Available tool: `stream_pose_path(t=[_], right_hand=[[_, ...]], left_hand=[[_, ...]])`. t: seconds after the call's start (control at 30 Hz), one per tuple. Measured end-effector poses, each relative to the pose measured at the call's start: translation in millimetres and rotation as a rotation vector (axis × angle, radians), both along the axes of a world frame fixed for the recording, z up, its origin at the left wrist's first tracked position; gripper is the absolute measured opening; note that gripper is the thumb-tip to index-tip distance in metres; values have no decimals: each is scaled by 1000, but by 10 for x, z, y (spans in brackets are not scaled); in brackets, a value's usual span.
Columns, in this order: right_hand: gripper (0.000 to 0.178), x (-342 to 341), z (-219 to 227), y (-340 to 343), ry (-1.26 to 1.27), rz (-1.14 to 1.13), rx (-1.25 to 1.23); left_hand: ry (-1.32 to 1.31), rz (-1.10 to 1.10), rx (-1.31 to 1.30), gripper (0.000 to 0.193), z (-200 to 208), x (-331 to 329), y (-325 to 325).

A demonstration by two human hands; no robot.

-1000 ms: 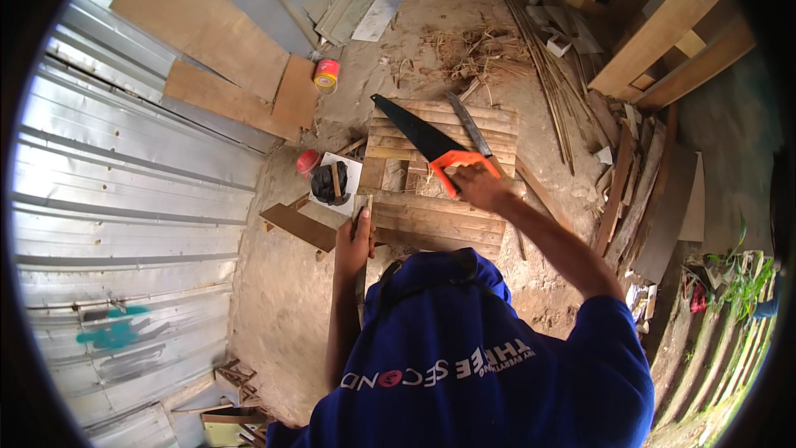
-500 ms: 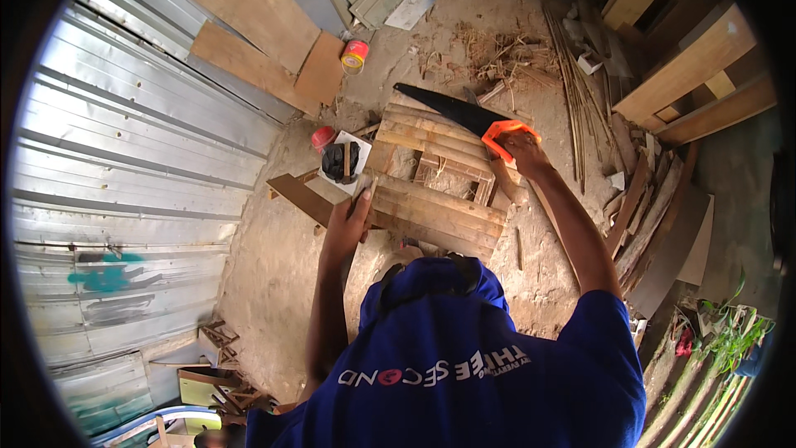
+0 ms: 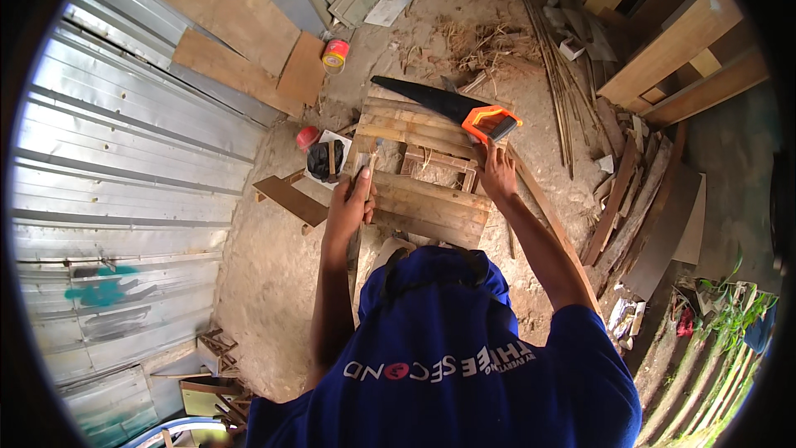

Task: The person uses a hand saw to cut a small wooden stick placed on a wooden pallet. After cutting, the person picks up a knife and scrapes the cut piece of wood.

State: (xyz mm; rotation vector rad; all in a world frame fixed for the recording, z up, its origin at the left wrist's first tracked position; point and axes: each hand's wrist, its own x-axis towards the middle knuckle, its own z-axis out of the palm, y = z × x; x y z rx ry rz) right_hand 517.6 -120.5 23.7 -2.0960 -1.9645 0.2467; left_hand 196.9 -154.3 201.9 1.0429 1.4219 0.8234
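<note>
L hand [image 3: 349,202], ctr-left: thumb up, fingers wrapped rd thin strip [image 3: 363,160]. R hand [image 3: 499,176], ctr-right: fingers bent nr saw [image 3: 448,105]; can't tell if holding.

A hand saw [image 3: 448,106] with a long, dark, tapering blade [image 3: 419,94] and a bright orange, closed-loop handle [image 3: 474,123] lies across the far part of your slatted wooden bench [image 3: 427,199], its narrow tip pointing away to your left and its handle at the right-hand edge, just beyond the fingers of your right hand [image 3: 499,172]; whether they touch it cannot be told. At the bench's left side, a narrow strip [image 3: 366,160], pale at its far end, is gripped in your left hand [image 3: 348,207], thumb laid along it, that end pointing away from you and the rest running back beside your forearm
</note>
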Motion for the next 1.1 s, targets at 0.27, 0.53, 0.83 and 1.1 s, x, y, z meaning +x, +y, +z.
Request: stream_pose_path(t=[0.27, 0.53, 0.83, 1.1], right_hand=[[70, 247, -44, -33, 73, 5, 149], [67, -628, 571, -100, 544, 158, 44], [59, -2002, 1541, -314, 1247, 579, -24], [36, -1750, 1556, -145, 1079, 320, 189]], left_hand=[[-64, 19, 2, 52, 59, -157, 19], [-152, -11, 119, 58, 823, -132, 664], [-733, -106, 538, 44, 2462, -335, 1687], [-921, -35, 819, 44, 2150, -1341, 2369]])
